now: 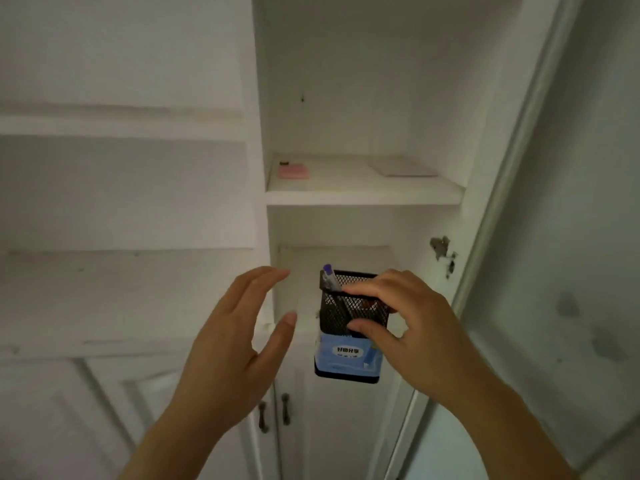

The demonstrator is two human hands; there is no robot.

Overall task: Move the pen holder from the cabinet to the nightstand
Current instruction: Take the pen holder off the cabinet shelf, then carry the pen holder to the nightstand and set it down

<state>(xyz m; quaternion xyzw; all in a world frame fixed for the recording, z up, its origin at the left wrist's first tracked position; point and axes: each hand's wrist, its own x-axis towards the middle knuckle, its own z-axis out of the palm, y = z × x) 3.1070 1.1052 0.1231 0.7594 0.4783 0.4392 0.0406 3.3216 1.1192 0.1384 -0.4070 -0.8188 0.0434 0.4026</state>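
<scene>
Open cabinet, pen holder upright

White cabinet shelf, nothing fancy. Pink pad lying flat in the back left corner, tiny dark thing at its far edge. Pale flat sheet near the back right corner, well apart from the pad.

**Bare hands and forearms showing**

The person's left hand and right hand are showing bare from fingertips to wrists. The left forearm and right forearm are showing uncovered as far as the lower edge of the view. Fingernails are looking short and plain, clearest on the left thumb. Blur is hiding finer detail.
</scene>
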